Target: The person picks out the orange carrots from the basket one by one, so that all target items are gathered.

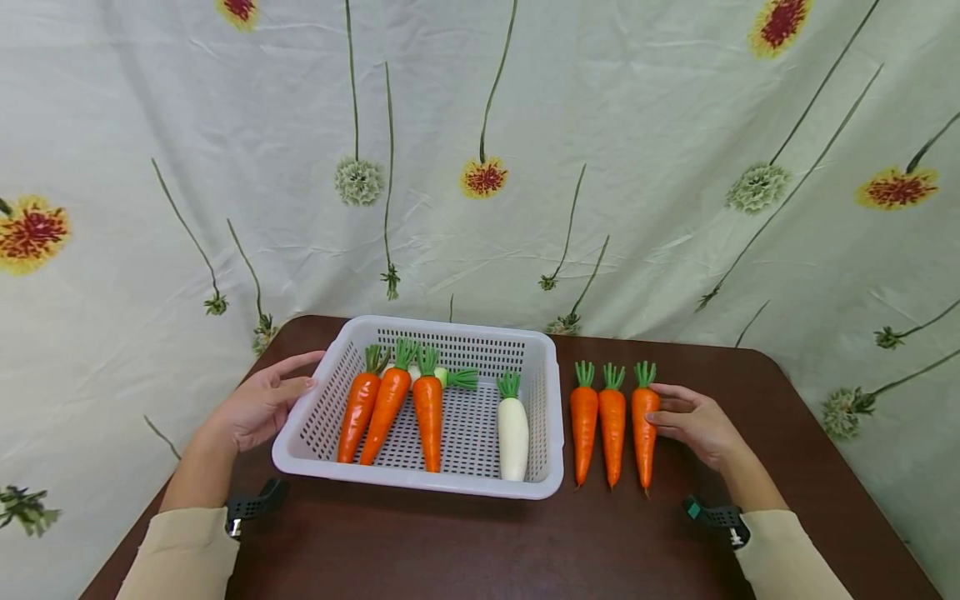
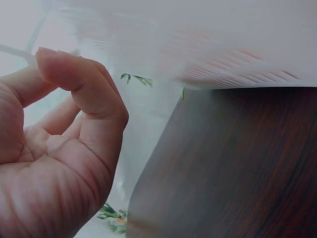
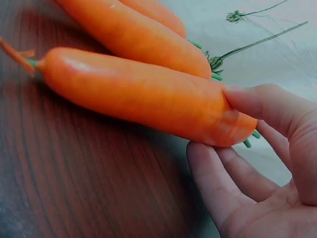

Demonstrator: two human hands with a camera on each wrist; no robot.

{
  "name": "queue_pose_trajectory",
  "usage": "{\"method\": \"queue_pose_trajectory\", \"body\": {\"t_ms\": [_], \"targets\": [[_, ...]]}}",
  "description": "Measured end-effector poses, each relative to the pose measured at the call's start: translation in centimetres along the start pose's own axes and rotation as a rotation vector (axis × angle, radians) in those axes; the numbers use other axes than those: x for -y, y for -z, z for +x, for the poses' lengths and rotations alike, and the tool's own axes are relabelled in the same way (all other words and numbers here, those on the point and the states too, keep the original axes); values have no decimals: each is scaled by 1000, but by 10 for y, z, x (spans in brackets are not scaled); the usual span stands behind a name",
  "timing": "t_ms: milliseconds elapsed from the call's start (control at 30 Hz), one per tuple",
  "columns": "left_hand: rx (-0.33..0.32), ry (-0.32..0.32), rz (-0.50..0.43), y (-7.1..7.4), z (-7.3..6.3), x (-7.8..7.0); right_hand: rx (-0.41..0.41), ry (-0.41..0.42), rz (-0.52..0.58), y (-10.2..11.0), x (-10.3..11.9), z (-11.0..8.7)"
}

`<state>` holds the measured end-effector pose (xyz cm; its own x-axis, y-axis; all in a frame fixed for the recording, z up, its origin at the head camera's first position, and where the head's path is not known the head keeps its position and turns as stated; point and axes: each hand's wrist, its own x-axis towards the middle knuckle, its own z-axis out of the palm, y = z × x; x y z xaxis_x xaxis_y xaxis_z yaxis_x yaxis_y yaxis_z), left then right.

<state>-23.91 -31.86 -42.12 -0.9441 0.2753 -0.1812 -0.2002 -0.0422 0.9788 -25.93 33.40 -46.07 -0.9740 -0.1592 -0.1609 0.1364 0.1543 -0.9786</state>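
Observation:
My right hand pinches the upper part of the rightmost carrot, thumb on one side and fingers on the other. Two more carrots lie left of it in a row, green tops pointing away from me. My left hand is at the outer left side of the white plastic basket, its loosely bent fingertips at the rim. Inside the basket are three carrots, a white radish and a second white vegetable with green leaves, mostly hidden behind the carrots.
Everything stands on a dark brown wooden table. A pale curtain with printed flowers hangs close behind its back edge. Both wrists wear dark straps.

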Motion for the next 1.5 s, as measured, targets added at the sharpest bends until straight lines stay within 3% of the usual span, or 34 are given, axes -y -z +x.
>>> {"method": "queue_pose_trajectory", "body": {"t_ms": [500,900,1500], "targets": [[7,-2,-2,0,0,0,26,-48,-58,-1,1,5],[7,2,-16,2,0,1,-12,-92,-8,-1,1,1],[10,1,-7,-2,-2,-2,10,-97,54,0,0,-3]]}}
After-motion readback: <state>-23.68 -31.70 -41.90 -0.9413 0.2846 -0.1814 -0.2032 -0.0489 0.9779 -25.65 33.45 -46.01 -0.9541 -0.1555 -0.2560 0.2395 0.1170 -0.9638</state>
